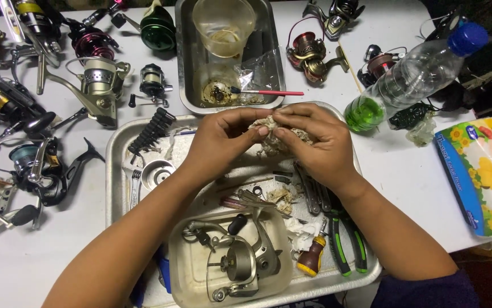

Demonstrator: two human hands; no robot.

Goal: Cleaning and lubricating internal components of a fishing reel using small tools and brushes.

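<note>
Nearest the person, at the near edge of the large metal tray [115, 188], sits a small cream plastic tub [186, 279] holding a partly stripped silver spinning reel body [240, 259]. Just right of it on the tray lie a stubby screwdriver with a brown and yellow handle [313, 256] and a pair of green-and-black-handled pliers [346, 245]. Near the tray's left edge are a steel spanner [133, 191], a shiny metal spool [157, 173] and a black ridged part [152, 130].

Over the middle of the tray both hands meet. The left hand [217, 142] and the right hand [317, 145] have their fingers curled closed, thumbs and forefingers pinching a crumpled, soiled wad of pale tissue [269, 137] held between them above the tray's far half. Whether anything is wrapped inside cannot be seen.

Beyond, a smaller steel tray [184, 63] at the table's far edge carries a clear plastic cup [224, 25] and a thin red-handled brush [269, 92]. A clear plastic bottle with a blue cap and green liquid [411, 71] lies to the right, with a colourful tissue pack [483, 171] at the table's right edge. Several fishing reels [95, 80] crowd the left side.
</note>
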